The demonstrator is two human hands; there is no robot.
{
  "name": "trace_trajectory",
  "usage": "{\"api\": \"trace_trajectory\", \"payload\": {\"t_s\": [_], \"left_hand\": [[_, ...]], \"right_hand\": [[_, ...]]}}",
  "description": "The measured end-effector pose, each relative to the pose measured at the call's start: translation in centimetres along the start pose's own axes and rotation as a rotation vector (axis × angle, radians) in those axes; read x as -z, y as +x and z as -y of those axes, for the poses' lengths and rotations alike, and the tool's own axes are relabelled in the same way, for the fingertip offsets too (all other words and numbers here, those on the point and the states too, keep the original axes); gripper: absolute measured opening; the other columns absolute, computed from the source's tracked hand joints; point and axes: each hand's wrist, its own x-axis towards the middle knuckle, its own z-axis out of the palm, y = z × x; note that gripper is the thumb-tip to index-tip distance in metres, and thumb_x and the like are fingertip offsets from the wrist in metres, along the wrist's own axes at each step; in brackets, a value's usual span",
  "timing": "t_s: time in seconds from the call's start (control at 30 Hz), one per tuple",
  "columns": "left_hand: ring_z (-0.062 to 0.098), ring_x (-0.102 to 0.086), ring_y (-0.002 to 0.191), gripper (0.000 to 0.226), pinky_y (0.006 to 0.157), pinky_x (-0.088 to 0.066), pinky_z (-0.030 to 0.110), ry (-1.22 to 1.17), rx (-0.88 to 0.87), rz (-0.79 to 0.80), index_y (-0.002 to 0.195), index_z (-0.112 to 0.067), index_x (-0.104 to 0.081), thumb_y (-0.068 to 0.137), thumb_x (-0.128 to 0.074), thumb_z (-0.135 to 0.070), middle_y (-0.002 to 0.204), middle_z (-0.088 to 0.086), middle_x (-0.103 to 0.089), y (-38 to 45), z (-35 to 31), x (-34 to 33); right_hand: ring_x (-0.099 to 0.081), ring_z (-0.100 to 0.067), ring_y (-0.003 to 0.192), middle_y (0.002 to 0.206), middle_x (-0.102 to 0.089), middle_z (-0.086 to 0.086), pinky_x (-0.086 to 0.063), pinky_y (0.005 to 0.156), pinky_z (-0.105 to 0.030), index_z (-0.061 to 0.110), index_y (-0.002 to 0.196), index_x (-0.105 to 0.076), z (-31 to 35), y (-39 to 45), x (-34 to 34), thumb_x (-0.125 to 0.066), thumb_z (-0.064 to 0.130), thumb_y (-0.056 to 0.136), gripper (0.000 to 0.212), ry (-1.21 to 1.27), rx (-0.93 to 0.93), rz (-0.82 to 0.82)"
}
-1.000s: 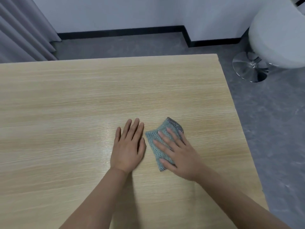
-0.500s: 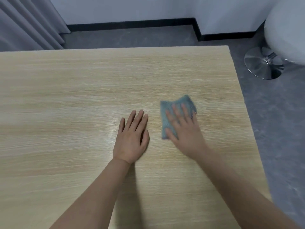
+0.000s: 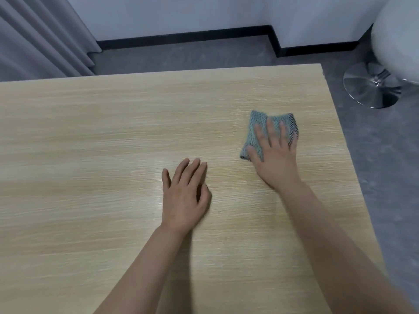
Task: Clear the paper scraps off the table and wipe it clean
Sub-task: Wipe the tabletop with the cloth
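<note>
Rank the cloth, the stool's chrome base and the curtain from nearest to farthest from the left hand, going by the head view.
From the left hand, flat on the table:
1. Cloth, just to its right and farther up the table, under the right hand.
2. Curtain, beyond the table's far left edge.
3. Stool's chrome base, on the floor past the table's far right corner.

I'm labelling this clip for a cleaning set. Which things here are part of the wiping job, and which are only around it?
Part of the job:
- table
- cloth
- right hand, pressing the cloth
- left hand, flat on the table

Only around:
- stool
- curtain
</note>
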Motion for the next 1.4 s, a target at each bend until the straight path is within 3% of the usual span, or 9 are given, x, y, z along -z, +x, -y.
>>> {"api": "trace_trajectory", "payload": {"t_s": [0.13, 0.27, 0.47, 0.57, 0.77, 0.87, 1.17, 1.3, 1.4], "left_hand": [[0.021, -0.037, 0.132, 0.045, 0.110, -0.019, 0.051, 0.022, -0.008, -0.059, 0.132, -0.019, -0.050, 0.088, -0.044, -0.023, 0.135, 0.002, -0.052, 4.5, -0.6, 0.1], [0.020, -0.016, 0.144, 0.048, 0.114, -0.010, 0.046, 0.023, 0.056, 0.003, 0.146, -0.017, -0.032, 0.098, -0.033, -0.023, 0.153, 0.003, -0.029, 9.5, 0.0, 0.0], [0.014, 0.003, 0.146, 0.053, 0.117, 0.001, 0.043, 0.082, 0.063, 0.084, 0.151, -0.023, -0.015, 0.099, -0.019, -0.030, 0.159, -0.006, -0.007, 13.3, -0.1, -0.9], [0.010, 0.004, 0.145, 0.052, 0.117, 0.004, 0.040, 0.059, 0.070, 0.057, 0.150, -0.024, -0.016, 0.099, -0.019, -0.030, 0.158, -0.008, -0.007, 12.9, 0.1, -1.1], [0.012, -0.002, 0.145, 0.051, 0.118, 0.001, 0.040, 0.051, 0.066, 0.023, 0.149, -0.023, -0.021, 0.099, -0.024, -0.030, 0.158, -0.007, -0.013, 13.0, 0.1, -1.0], [0.012, -0.002, 0.146, 0.051, 0.118, 0.001, 0.040, 0.047, 0.065, 0.031, 0.149, -0.023, -0.021, 0.099, -0.024, -0.030, 0.158, -0.007, -0.013, 12.9, 0.0, -0.9], [0.011, 0.000, 0.145, 0.056, 0.118, 0.002, 0.039, 0.054, 0.070, 0.034, 0.149, -0.026, -0.021, 0.094, -0.014, -0.034, 0.158, -0.010, -0.012, 13.0, 0.1, -1.1], [0.012, -0.003, 0.145, 0.054, 0.118, -0.001, 0.041, 0.070, 0.067, 0.029, 0.149, -0.025, -0.023, 0.095, -0.018, -0.033, 0.157, -0.008, -0.014, 13.0, 0.1, -1.1], [0.013, -0.006, 0.145, 0.057, 0.118, -0.004, 0.043, 0.089, 0.055, 0.016, 0.148, -0.024, -0.025, 0.093, -0.016, -0.034, 0.157, -0.007, -0.017, 12.9, 0.1, -1.1]], "right_hand": [[0.009, -0.021, 0.146, 0.158, -0.001, 0.007, 0.012, 0.115, -0.045, 0.035, 0.149, -0.008, 3.4, -3.4, -1.3, -0.012, 0.061, 0.092, 0.063, -0.017, 0.343, 0.018], [0.022, -0.009, 0.142, 0.155, 0.013, 0.017, 0.020, 0.113, -0.037, 0.046, 0.145, 0.006, 1.9, -1.7, -0.1, -0.010, 0.068, 0.089, 0.063, -0.047, 0.461, 0.062], [0.016, -0.014, 0.145, 0.158, 0.010, 0.011, 0.014, 0.116, -0.044, 0.041, 0.149, -0.001, -2.5, 6.9, 1.7, -0.015, 0.066, 0.092, 0.064, 0.021, 0.000, -0.036], [0.016, -0.020, 0.145, 0.158, 0.012, 0.007, 0.015, 0.115, -0.047, 0.036, 0.150, 0.001, -2.0, 7.1, 1.6, -0.014, 0.061, 0.094, 0.063, 0.012, -0.064, -0.044], [0.014, -0.018, 0.145, 0.158, 0.006, 0.010, 0.013, 0.115, -0.046, 0.038, 0.148, 0.000, 2.8, 0.4, -0.4, -0.007, 0.065, 0.091, 0.064, -0.022, 0.403, -0.012], [0.019, -0.009, 0.143, 0.155, 0.012, 0.017, 0.016, 0.115, -0.040, 0.046, 0.144, 0.008, 1.4, 1.2, 0.2, -0.006, 0.071, 0.087, 0.063, -0.040, 0.483, 0.046], [0.013, -0.019, 0.145, 0.159, 0.010, 0.005, 0.013, 0.116, -0.046, 0.035, 0.150, 0.001, -3.3, 8.2, 2.1, -0.013, 0.061, 0.094, 0.063, -0.011, -0.051, -0.032], [0.016, -0.019, 0.145, 0.157, 0.013, 0.008, 0.015, 0.115, -0.046, 0.038, 0.148, 0.007, 0.6, 3.5, 0.5, 0.004, 0.067, 0.088, 0.067, -0.036, 0.260, -0.007], [0.009, -0.019, 0.146, 0.158, 0.003, 0.007, 0.009, 0.114, -0.045, 0.037, 0.148, 0.001, 1.5, 0.1, -0.5, -0.002, 0.065, 0.092, 0.062, -0.060, 0.505, 0.012]]}}
